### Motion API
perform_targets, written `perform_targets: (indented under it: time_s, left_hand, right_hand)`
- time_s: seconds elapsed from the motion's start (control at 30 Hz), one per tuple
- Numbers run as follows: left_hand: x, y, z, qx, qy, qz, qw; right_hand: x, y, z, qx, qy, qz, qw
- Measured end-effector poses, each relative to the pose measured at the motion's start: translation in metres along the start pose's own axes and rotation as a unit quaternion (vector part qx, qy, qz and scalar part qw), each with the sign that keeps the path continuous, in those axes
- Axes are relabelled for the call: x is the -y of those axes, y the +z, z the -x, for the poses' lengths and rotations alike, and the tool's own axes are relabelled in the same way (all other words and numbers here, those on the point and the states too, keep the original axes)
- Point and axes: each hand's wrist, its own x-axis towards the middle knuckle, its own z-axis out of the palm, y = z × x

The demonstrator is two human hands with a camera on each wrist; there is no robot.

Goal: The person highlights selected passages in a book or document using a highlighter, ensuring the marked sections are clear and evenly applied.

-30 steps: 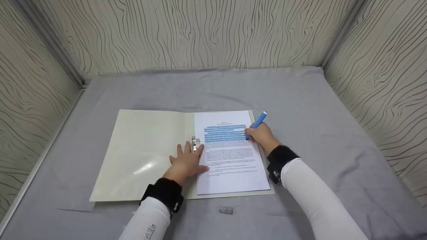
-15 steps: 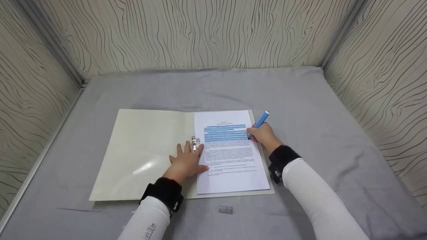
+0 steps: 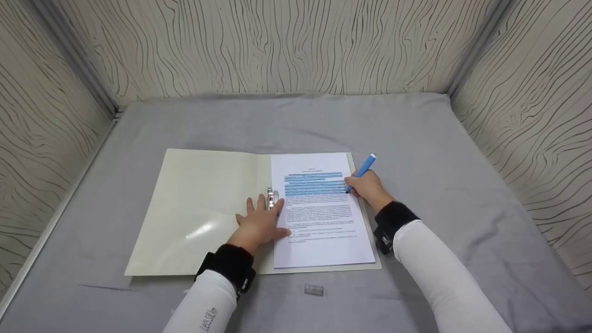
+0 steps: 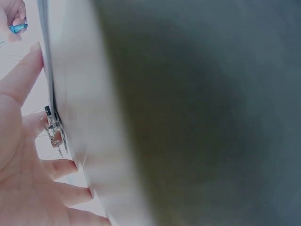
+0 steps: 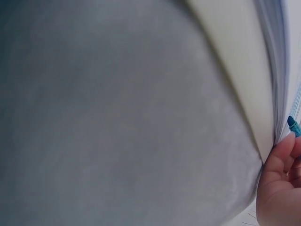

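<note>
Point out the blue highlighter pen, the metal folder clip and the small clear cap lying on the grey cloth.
Blue highlighter pen (image 3: 365, 166), head view, on its barrel.
Metal folder clip (image 3: 272, 199), head view, on its middle.
Small clear cap (image 3: 313, 290), head view, on its centre.
</note>
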Motion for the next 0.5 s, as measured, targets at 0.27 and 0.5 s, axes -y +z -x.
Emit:
perform_targets:
  time_s: [0.27,0.5]
  left_hand:
    - [0.001,0.001,-0.001,0.004,0.001,0.003,1.0000]
    - [0.000,0.000,0.000,0.003,0.002,0.007,1.0000]
  right_hand:
    - [0.003,-0.005,-0.004,0.043,0.015,-0.004,0.999]
    - [0.024,0.024,0.002,0.058,-0.010,-0.012,0.998]
